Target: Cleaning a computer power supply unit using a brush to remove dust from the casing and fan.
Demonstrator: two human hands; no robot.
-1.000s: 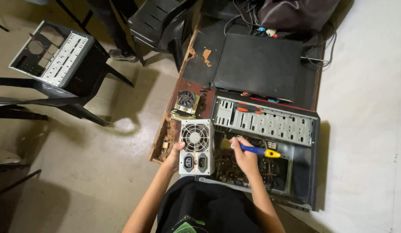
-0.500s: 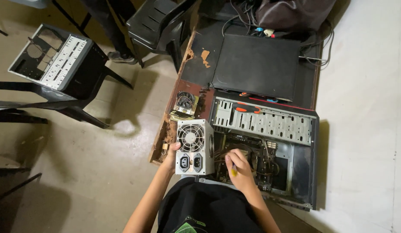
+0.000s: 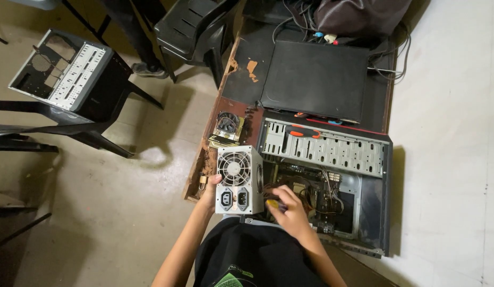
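Observation:
An open computer case [image 3: 364, 212] lies on its side on a worn wooden table [image 3: 236, 85]. A grey power supply unit [image 3: 235, 179] with a round fan grille stands at the case's left end. My left hand [image 3: 210, 190] grips the unit's left side. My right hand [image 3: 288, 210] is closed around a screwdriver with a yellow-tipped handle [image 3: 272, 203], held down low inside the case beside the power supply, over the motherboard and loose cables.
A flat black side panel [image 3: 316, 79] lies behind the case. A small fan heatsink [image 3: 227, 126] sits left of it. An empty case shell [image 3: 66, 72] rests on a black chair at the left. Cables and a dark bag [image 3: 358, 16] are at the back.
My right hand has moved left and down inside the case toward the power supply, turning the screwdriver so only its yellow end shows. My left hand stays on the unit.

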